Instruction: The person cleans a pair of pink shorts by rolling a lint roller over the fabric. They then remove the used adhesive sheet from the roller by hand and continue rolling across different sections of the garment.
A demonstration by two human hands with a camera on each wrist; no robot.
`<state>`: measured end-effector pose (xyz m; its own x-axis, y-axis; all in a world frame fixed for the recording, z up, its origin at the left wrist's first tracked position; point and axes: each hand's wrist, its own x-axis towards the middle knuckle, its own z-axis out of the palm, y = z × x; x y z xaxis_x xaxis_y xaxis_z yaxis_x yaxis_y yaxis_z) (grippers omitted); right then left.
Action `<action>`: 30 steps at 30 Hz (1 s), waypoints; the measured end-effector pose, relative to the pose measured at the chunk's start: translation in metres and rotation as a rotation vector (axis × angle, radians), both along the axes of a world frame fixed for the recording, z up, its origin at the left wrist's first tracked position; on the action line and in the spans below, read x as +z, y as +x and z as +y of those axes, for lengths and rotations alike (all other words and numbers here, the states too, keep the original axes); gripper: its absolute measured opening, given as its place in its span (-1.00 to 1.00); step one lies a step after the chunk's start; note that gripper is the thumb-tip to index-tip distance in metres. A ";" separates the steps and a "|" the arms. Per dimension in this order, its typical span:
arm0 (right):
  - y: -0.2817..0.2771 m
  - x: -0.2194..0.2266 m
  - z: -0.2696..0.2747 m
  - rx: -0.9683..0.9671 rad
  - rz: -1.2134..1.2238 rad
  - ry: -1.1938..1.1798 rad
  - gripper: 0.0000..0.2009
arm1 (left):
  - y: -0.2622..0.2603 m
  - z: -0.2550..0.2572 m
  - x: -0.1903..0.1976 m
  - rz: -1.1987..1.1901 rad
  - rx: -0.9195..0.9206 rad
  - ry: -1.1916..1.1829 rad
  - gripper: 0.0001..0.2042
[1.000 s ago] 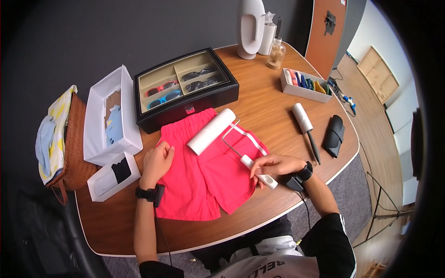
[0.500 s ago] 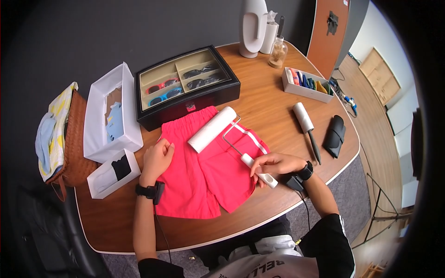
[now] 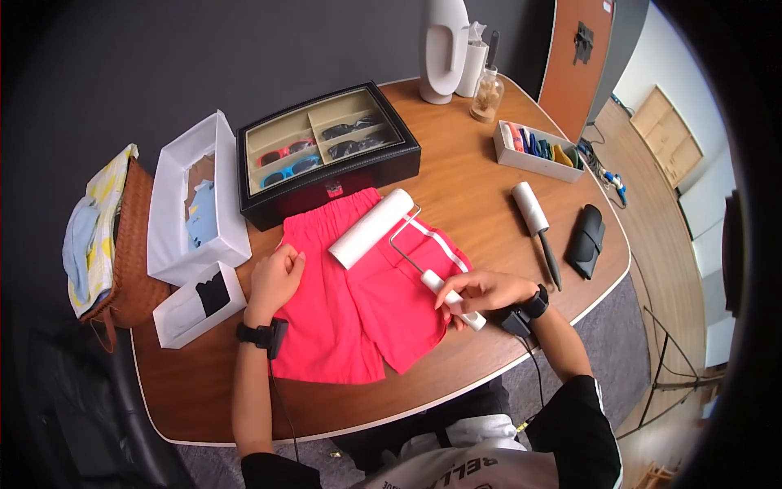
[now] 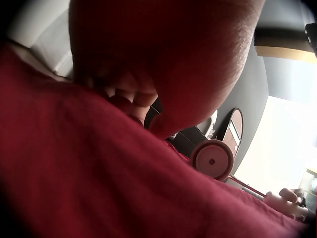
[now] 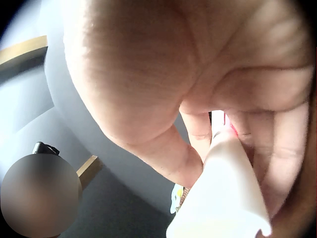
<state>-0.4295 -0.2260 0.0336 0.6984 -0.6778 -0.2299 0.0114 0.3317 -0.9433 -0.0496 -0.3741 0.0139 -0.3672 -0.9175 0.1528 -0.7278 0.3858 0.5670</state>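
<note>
The person's right hand (image 3: 485, 292) grasps the white handle (image 3: 471, 319) of a large lint roller (image 3: 373, 229), thumb on one side and fingers bent round the other. The left hand (image 3: 277, 283) rests at the left edge of a pair of bright pink shorts (image 3: 330, 326), fingers loosely bent, with nothing seen in its grasp. The shorts lie spread flat on the wooden table (image 3: 476, 208), waistband away from the person, and the roller's white cylinder lies slantwise across their upper part. Laying out the shorts looks done, and the roller is in place on them; how much of the cloth has been rolled cannot be told, and judging by the roller's place, work on the cloth is probably unfinished. In count, there is one pair of shorts and two lint rollers, the second (image 3: 530, 208) smaller, dark-handled and lying to the right beside one black glasses case (image 3: 586, 243). Just beyond the waistband stands one black display box (image 3: 375, 174) with four pairs of glasses: one red, one blue, two dark. Three white boxes hold cloth items: a large one (image 3: 197, 262) and a small one (image 3: 207, 325) at left, another (image 3: 536, 165) at far right. Outermost left is one brown basket (image 3: 133, 244).
</note>
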 end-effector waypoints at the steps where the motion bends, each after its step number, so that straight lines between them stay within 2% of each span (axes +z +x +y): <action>1: 0.000 0.002 -0.001 0.005 0.041 0.021 -0.68 | 0.000 -0.001 0.001 0.004 0.001 -0.001 -0.75; 6: 0.001 0.010 0.002 -0.067 -0.042 0.017 -0.62 | -0.001 0.001 0.002 0.006 0.001 0.022 -0.75; 10: -0.008 0.014 0.002 -0.067 -0.086 0.006 -0.69 | 0.002 -0.002 -0.003 -0.015 -0.007 0.011 -0.74; 12: -0.019 0.006 -0.001 0.072 -0.152 0.102 -0.77 | 0.002 -0.003 -0.003 0.010 -0.024 -0.012 -0.74; 14: -0.022 0.002 0.000 0.065 -0.150 0.036 -0.75 | 0.002 -0.003 -0.004 0.003 -0.018 0.005 -0.74; 16: -0.024 -0.005 -0.003 0.222 -0.192 0.005 -0.70 | 0.001 -0.001 -0.002 0.013 -0.025 0.001 -0.75; 17: -0.026 -0.006 -0.001 0.225 -0.204 0.018 -0.65 | 0.001 -0.001 -0.001 0.008 -0.020 0.006 -0.75; 20: -0.016 0.003 0.000 0.141 -0.244 0.028 -0.66 | 0.001 -0.001 -0.005 0.017 -0.034 -0.005 -0.75; 22: -0.014 -0.001 -0.006 0.151 -0.235 0.045 -0.66 | 0.001 -0.003 -0.003 -0.003 -0.030 -0.008 -0.74; 24: -0.009 -0.003 -0.007 0.098 -0.150 -0.055 -0.65 | 0.001 -0.003 -0.003 -0.013 -0.031 -0.002 -0.74; 30: -0.007 -0.007 -0.008 0.077 -0.202 0.028 -0.66 | 0.002 -0.004 -0.006 0.005 -0.037 -0.006 -0.73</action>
